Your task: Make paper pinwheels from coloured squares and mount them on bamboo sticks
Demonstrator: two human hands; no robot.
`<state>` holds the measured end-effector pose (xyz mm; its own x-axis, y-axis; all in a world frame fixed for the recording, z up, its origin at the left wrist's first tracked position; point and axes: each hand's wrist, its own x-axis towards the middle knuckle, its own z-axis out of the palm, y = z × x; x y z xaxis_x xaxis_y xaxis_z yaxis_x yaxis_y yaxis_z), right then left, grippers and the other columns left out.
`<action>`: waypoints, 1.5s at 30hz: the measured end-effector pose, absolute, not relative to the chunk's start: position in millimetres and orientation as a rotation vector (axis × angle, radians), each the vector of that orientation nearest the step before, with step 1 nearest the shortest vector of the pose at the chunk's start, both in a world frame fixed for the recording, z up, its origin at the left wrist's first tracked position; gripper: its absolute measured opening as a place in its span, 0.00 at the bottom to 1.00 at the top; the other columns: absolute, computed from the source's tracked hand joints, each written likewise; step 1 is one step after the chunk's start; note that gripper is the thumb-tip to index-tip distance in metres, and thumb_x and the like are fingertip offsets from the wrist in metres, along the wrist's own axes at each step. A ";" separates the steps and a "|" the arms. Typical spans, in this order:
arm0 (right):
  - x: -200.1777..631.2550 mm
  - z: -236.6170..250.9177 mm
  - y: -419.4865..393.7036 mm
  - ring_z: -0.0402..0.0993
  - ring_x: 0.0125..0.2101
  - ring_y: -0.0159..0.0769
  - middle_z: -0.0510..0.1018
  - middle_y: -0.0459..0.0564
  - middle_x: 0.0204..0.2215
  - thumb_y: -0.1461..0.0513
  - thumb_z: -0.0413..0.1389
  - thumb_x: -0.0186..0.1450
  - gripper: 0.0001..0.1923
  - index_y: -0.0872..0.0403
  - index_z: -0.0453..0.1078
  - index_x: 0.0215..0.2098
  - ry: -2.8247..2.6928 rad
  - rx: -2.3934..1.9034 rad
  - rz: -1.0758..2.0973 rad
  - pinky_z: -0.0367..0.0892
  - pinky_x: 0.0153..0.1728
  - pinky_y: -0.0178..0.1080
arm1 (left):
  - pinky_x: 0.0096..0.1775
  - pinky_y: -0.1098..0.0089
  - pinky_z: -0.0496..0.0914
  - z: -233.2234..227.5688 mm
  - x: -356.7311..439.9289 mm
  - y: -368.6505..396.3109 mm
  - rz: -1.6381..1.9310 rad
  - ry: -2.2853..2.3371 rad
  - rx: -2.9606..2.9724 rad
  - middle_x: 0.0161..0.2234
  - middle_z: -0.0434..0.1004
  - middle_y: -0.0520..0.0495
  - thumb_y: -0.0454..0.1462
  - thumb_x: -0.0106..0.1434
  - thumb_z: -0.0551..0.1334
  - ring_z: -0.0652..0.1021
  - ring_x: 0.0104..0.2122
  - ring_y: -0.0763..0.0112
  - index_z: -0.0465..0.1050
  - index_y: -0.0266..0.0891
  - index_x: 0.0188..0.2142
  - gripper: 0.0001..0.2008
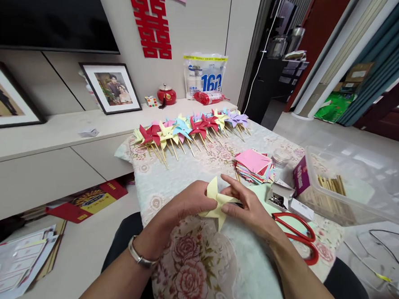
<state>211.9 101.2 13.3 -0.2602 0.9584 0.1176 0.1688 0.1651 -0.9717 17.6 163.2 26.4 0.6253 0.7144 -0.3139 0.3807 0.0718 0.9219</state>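
Between my two hands is a pale yellow paper pinwheel [220, 206], its points folded in toward the middle. My left hand [196, 198] grips its left side, thumb over the paper. From the right, my right hand [246, 204] pinches it with the thumb near the centre, the other fingers behind. Whether a pin or stick is at its middle I cannot tell. Red-handled scissors [311, 237] lie beside my right forearm, their blades hidden. Past my right hand sit a stack of coloured paper squares [254, 164] and a small open box of metal pins [277, 200].
Finished pinwheels on sticks [190, 128] line the table's far side in several colours. A clear plastic bin [352, 199] holding wooden sticks [332, 184] stands at the right edge, near a round clear container [282, 157]. A floral tablecloth [192, 262] covers the table. Behind runs a white cabinet [61, 136].
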 end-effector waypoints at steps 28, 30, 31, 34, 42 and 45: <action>206.0 11.2 99.4 0.68 0.28 0.31 0.71 0.40 0.28 0.69 0.54 0.53 0.41 0.57 0.59 0.67 -1.496 -1.246 1.066 0.63 0.33 0.34 | 0.24 0.74 0.58 58.0 34.7 169.0 0.291 0.894 1.640 0.22 0.73 0.53 0.33 0.46 0.66 0.68 0.22 0.73 0.76 0.38 0.27 0.05; 207.0 10.4 100.7 0.68 0.29 0.32 0.71 0.40 0.28 0.67 0.55 0.54 0.42 0.56 0.57 0.67 -1.408 -1.221 1.097 0.64 0.32 0.34 | 0.25 0.74 0.61 57.4 28.2 171.7 0.368 0.922 1.508 0.24 0.75 0.52 0.36 0.49 0.69 0.71 0.23 0.73 0.76 0.37 0.32 0.09; 207.6 10.3 101.4 0.69 0.29 0.33 0.71 0.40 0.28 0.66 0.56 0.54 0.42 0.55 0.57 0.67 -1.362 -1.208 1.108 0.64 0.31 0.34 | 0.28 0.74 0.64 57.4 25.9 171.4 0.465 0.930 1.426 0.27 0.78 0.50 0.39 0.51 0.70 0.74 0.25 0.71 0.77 0.37 0.35 0.12; 209.1 11.2 103.8 0.69 0.28 0.34 0.71 0.40 0.27 0.63 0.58 0.54 0.42 0.55 0.56 0.67 -1.240 -1.179 1.105 0.63 0.29 0.34 | 0.36 0.69 0.70 54.2 25.6 164.1 0.852 0.927 1.110 0.35 0.82 0.42 0.47 0.54 0.70 0.79 0.33 0.66 0.77 0.35 0.40 0.20; 210.5 12.6 106.3 0.69 0.28 0.34 0.72 0.42 0.30 0.61 0.59 0.54 0.41 0.54 0.56 0.66 -1.094 -1.145 1.006 0.65 0.29 0.34 | 0.35 0.70 0.72 24.8 64.2 128.6 1.022 0.778 0.830 0.34 0.82 0.42 0.51 0.53 0.69 0.80 0.33 0.65 0.76 0.33 0.38 0.23; 209.2 12.7 105.6 0.70 0.29 0.34 0.71 0.41 0.29 0.61 0.59 0.55 0.39 0.55 0.57 0.65 -1.117 -1.164 0.983 0.66 0.30 0.35 | 0.38 0.68 0.72 20.0 75.5 120.3 1.018 0.729 0.810 0.35 0.83 0.44 0.44 0.49 0.73 0.81 0.33 0.64 0.74 0.34 0.42 0.24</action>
